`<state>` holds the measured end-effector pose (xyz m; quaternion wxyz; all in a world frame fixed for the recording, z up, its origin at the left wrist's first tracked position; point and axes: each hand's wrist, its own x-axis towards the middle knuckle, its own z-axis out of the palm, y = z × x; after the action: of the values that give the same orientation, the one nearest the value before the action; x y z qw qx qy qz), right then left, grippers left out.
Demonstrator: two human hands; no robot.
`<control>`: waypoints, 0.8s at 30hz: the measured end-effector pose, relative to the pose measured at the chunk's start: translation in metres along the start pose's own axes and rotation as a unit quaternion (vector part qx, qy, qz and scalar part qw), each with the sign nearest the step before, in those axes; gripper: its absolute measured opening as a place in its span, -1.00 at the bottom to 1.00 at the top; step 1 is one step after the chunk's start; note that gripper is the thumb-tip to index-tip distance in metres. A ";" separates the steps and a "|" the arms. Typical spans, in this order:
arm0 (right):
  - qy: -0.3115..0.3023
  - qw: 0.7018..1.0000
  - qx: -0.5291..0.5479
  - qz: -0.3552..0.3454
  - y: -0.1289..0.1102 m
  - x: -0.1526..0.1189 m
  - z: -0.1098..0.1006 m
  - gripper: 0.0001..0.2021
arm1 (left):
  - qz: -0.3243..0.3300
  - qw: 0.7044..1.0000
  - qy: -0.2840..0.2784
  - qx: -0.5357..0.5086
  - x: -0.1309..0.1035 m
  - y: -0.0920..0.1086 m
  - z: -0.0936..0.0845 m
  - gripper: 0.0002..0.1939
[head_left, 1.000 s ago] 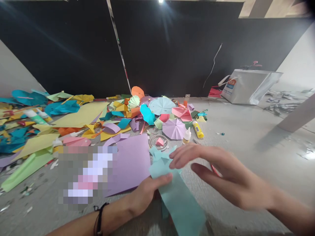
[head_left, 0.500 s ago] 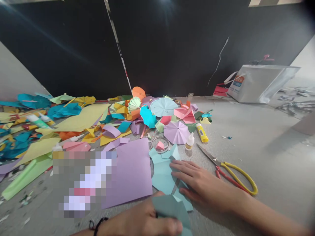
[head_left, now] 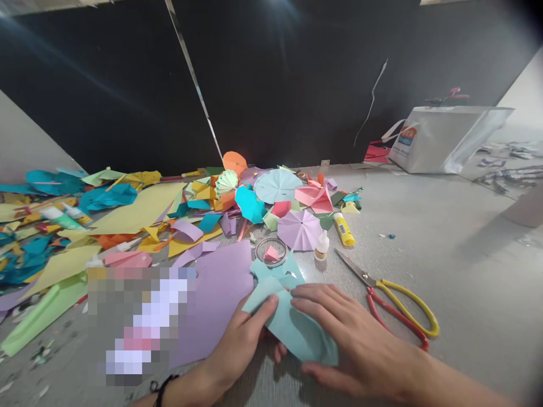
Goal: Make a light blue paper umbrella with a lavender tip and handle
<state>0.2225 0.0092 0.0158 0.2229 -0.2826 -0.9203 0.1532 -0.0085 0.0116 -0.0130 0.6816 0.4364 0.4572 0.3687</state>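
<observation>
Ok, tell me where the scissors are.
The scissors lie right of centre in the head view, tips near the white bottle, handles beside the right hand.

teal sheet: matt paper | scissor blades: glossy metal | scissor handles: smooth plastic | dropper bottle: plastic

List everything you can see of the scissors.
The scissors lie on the grey surface, beside the right hand, unheld. Slim, metallic-looking blades point away from the person and leftward, tip just right of the small white bottle, apart from it; they look nearly shut. One handle is yellow, the other red, glossy. Whether the hand touches the red one, I can't tell.
</observation>
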 end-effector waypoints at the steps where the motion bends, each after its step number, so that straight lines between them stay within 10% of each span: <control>1: -0.009 1.000 0.004 0.005 0.000 0.000 0.003 -0.35 | 0.004 1.000 -0.010 -0.014 -0.001 0.001 -0.001 -0.50; 13: 0.088 0.995 0.009 0.042 0.002 -0.005 0.015 -0.47 | 0.064 0.987 -0.149 -0.004 -0.017 0.014 -0.001 -0.28; 18: 0.166 0.979 0.053 0.102 0.010 -0.008 0.013 -0.51 | 0.077 0.988 -0.128 -0.032 -0.011 0.015 -0.005 -0.43; 24: 0.249 0.956 0.041 0.151 0.014 -0.005 0.002 -0.63 | 0.030 0.947 -0.243 -0.210 -0.001 0.008 -0.016 -0.95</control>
<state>0.2317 0.0175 0.0065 0.4308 -0.4380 -0.7752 0.1473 -0.0247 0.0172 -0.0082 0.8368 0.3731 0.1769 0.3596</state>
